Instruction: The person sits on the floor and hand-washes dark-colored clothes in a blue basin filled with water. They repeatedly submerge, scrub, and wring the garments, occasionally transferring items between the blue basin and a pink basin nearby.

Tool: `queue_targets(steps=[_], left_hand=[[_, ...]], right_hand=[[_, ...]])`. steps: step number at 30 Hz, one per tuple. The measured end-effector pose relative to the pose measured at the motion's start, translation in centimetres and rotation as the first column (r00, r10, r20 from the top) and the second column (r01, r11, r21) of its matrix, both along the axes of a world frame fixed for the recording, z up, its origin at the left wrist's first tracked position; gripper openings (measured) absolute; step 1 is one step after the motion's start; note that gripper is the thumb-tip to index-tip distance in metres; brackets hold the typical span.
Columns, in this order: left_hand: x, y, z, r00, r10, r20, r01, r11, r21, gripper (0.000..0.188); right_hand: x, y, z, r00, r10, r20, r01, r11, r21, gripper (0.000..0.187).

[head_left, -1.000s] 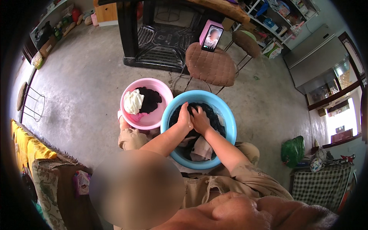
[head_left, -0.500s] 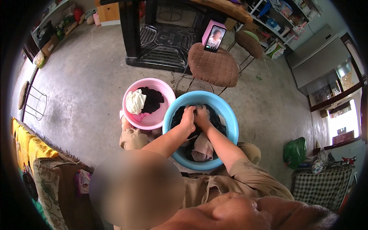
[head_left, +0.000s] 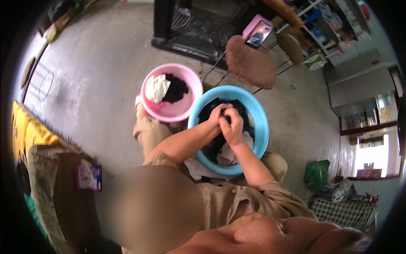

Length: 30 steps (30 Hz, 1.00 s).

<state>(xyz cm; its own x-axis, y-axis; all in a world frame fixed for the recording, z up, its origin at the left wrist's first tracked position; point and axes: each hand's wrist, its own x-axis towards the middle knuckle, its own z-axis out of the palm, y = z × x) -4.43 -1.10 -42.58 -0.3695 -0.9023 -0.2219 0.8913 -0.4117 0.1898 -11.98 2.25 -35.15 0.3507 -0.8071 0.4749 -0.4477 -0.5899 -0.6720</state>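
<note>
Over the light blue basin point(head_left: 263, 139), my left hand point(head_left: 216, 115) and my right hand point(head_left: 232, 127) are closed close together. Both press on a bunched black cloth point(head_left: 227, 115); only a little of it shows between the fingers. Dark wet laundry point(head_left: 210, 139) fills much of the basin below them. A pale greyish-pink cloth point(head_left: 228, 155) lies at its near side, under my right forearm. To the left stands a pink basin point(head_left: 195, 91) holding a white cloth point(head_left: 157, 88), a black cloth point(head_left: 176, 89) and a bit of pink cloth.
Beyond the basins is a brown cushioned stool point(head_left: 250, 63) with a phone point(head_left: 259, 34) propped on it. A black metal stove frame point(head_left: 190, 38) stands behind. A colourful packet point(head_left: 89, 175) sits at the left by a couch, and a green bag point(head_left: 317, 175) at the right.
My hands have risen out of the laundry and come together around the black cloth. The view has tilted, so the basins sit a little higher and farther right.
</note>
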Motion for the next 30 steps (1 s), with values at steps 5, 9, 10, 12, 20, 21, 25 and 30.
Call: queue_targets(steps=[5, 9, 10, 12, 20, 21, 25, 30], left_hand=[[-1.2, 0.8, 0.0, 0.978, 0.193, 0.081, -0.206, 0.955, 0.213, 0.024], [-1.3, 1.5, 2.6, 0.809, 0.091, 0.58, -0.234, 0.956, 0.176, 0.032], [-1.8, 0.7, 1.4, 0.85, 0.042, 0.525, -0.209, 0.942, 0.263, 0.032], [-2.4, -0.1, 0.0, 0.923, 0.109, 0.37, -0.275, 0.859, 0.433, 0.037], [-1.8, 0.7, 3.2, 0.827, 0.077, 0.556, -0.327, 0.872, 0.365, 0.031], [-1.8, 0.8, 3.3, 0.836, 0.09, 0.541, -0.331, 0.869, 0.368, 0.032], [-2.8, 0.2, 1.5, 0.801, 0.083, 0.593, -0.31, 0.905, 0.292, 0.036], [-2.5, 0.6, 2.1, 0.622, 0.031, 0.783, -0.295, 0.935, 0.197, 0.05]], right_hand=[[0.9, -1.2, -0.8, 0.999, -0.033, -0.015, 0.034, 0.999, 0.031, 0.014], [-0.8, -3.4, -2.5, 0.991, -0.119, -0.054, 0.124, 0.987, 0.1, 0.018], [-0.6, -3.7, -2.5, 0.99, -0.123, -0.074, 0.131, 0.984, 0.121, 0.019], [-0.7, -5.1, -3.9, 0.983, -0.134, -0.126, 0.151, 0.98, 0.131, 0.019], [-4.8, -8.4, -10.7, 0.944, -0.259, -0.204, 0.318, 0.877, 0.36, 0.028], [-5.2, -8.5, -11.8, 0.889, -0.222, -0.401, 0.333, 0.914, 0.232, 0.03], [-7.2, -10.0, -16.1, 0.818, -0.186, -0.544, 0.328, 0.928, 0.176, 0.031], [-6.4, -9.5, -18.1, 0.623, -0.259, -0.738, 0.39, 0.921, 0.006, 0.021]])
